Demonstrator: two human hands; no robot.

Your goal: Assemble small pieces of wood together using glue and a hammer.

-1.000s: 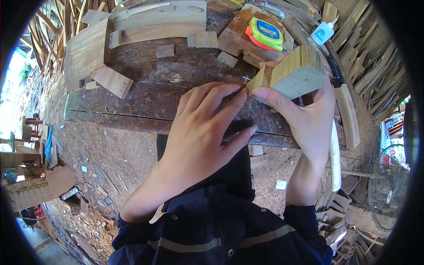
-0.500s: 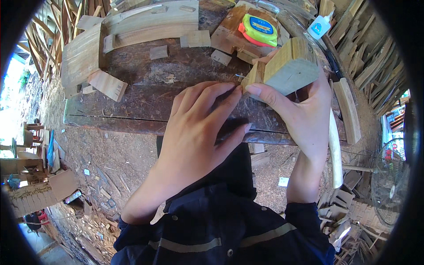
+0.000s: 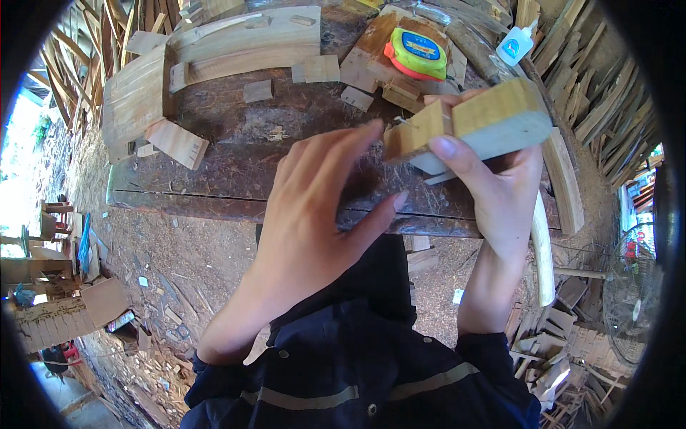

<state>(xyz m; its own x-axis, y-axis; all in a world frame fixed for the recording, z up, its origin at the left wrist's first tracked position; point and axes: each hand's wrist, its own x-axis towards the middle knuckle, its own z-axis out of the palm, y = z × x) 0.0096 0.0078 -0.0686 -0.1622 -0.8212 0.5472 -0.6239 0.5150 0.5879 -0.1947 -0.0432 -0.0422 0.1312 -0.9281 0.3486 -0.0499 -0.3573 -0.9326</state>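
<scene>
My right hand [image 3: 493, 186] grips a pale wooden block [image 3: 496, 114] above the near right part of the workbench. The block has a stepped, narrower end pointing left, where a thin metal pin [image 3: 406, 123] sticks out. My thumb lies along its near side, and other fingers are hidden behind it. My left hand [image 3: 307, 193] hovers just left of that end, apart from it, fingers stretched and thumb spread, holding nothing. Beyond the block, a yellow and pink tape measure [image 3: 418, 56] rests on a brown wooden board [image 3: 379, 36].
Curved wooden pieces [image 3: 250, 46] and small offcuts [image 3: 259, 91] lie across the dark workbench [image 3: 229, 171]. A white glue bottle [image 3: 516, 46] stands at the far right. Past the right edge are stacked wood strips [image 3: 607, 107] and a fan [image 3: 632, 300]. Scraps litter the floor.
My left hand has let go of the narrow end and opened. My right hand has turned the block so its top shows more, shifting it slightly right and nearer.
</scene>
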